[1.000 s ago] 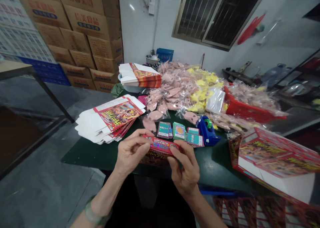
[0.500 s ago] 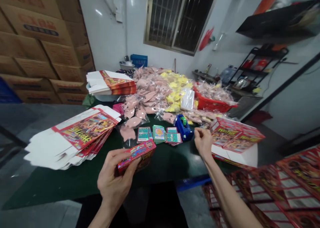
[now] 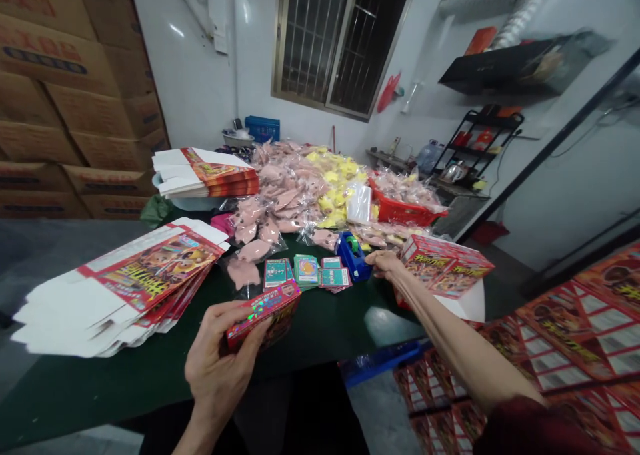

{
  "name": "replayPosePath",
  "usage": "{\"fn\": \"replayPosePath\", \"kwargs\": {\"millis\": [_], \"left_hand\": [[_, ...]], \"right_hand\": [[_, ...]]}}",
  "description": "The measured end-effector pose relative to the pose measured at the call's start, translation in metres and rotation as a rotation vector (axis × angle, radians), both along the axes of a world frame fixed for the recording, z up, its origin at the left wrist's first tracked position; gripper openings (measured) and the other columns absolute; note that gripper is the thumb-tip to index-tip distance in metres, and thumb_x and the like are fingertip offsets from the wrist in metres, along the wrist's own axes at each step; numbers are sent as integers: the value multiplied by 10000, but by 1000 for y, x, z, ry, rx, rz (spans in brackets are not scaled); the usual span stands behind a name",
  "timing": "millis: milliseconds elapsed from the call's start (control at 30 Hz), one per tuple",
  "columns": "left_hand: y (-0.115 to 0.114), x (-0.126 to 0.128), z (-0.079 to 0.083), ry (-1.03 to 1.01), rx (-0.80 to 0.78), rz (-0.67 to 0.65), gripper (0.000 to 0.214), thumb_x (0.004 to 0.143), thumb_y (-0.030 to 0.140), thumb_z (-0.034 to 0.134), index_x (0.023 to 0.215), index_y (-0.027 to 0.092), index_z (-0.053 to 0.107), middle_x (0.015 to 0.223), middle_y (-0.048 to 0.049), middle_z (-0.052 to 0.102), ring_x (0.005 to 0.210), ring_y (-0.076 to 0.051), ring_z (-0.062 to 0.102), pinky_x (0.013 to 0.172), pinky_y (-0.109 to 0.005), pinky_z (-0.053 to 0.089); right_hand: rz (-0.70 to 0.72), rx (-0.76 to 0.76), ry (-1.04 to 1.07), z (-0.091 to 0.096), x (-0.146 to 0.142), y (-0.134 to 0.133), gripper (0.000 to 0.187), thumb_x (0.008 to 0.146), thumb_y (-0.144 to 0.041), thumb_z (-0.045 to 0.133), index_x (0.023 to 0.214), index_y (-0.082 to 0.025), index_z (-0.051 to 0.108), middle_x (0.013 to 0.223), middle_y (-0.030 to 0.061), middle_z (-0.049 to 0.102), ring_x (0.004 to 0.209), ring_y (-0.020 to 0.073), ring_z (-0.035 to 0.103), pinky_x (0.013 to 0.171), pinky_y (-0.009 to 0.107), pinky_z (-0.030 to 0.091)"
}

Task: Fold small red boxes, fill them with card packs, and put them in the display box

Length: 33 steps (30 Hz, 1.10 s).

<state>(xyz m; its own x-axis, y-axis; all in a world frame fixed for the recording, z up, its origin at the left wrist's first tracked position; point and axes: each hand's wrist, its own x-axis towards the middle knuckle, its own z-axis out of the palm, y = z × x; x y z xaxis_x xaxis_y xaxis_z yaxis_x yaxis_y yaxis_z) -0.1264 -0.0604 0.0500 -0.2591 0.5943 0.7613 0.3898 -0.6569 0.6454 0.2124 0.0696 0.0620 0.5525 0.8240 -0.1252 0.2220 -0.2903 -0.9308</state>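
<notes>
My left hand (image 3: 220,355) is closed around a small red printed box (image 3: 265,313) with a shiny top edge, held over the front of the table. My right hand (image 3: 386,264) has its fingertips pinched together at the right end of a blue tape dispenser (image 3: 354,260) with a green roll in it. Whatever lies between those fingertips is too small to make out. Beyond the held box lie small stacks of printed cards: one on the left (image 3: 277,274), one in the middle (image 3: 306,270) and one on the right (image 3: 336,276).
Flat printed cartons (image 3: 150,268) are stacked at the left, with another carton stack (image 3: 210,172) behind. Bagged pink plush toys (image 3: 285,188) and yellow ones (image 3: 340,175) heap at the back beside a red basket (image 3: 405,210). Filled red boxes (image 3: 443,265) stand right of my right hand.
The view has turned slightly to the right. My right hand has come closer to the tape dispenser and now meets its end. My left hand keeps the box in much the same pose.
</notes>
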Motion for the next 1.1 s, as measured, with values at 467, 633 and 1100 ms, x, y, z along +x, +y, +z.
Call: {"fn": "replayPosePath", "kwargs": {"millis": [467,633,1100], "left_hand": [[-1,0,3,-17,-1,4,274,669,143,730,903,197,598,880,-16,604,778,-142,594,686,-273,488],[-2,0,5,-1,-9,14,262,672,124,725,893,195,601,890,-17,608,793,-139,587,693,-262,477],[-5,2,4,-53,-18,-59,265,686,52,693,893,186,594,999,-40,634,877,-145,629,772,-270,512]], "right_hand": [[-174,136,204,-30,-12,-26,224,892,-286,533,1046,-128,566,981,46,606,796,130,606,669,292,533],[-178,132,158,-53,-14,-28,229,891,-297,533,1041,-127,569,966,44,610,785,129,608,671,295,531],[337,393,26,19,-144,-142,181,780,-347,594,731,-173,605,513,-52,533,465,97,495,485,220,408]]}}
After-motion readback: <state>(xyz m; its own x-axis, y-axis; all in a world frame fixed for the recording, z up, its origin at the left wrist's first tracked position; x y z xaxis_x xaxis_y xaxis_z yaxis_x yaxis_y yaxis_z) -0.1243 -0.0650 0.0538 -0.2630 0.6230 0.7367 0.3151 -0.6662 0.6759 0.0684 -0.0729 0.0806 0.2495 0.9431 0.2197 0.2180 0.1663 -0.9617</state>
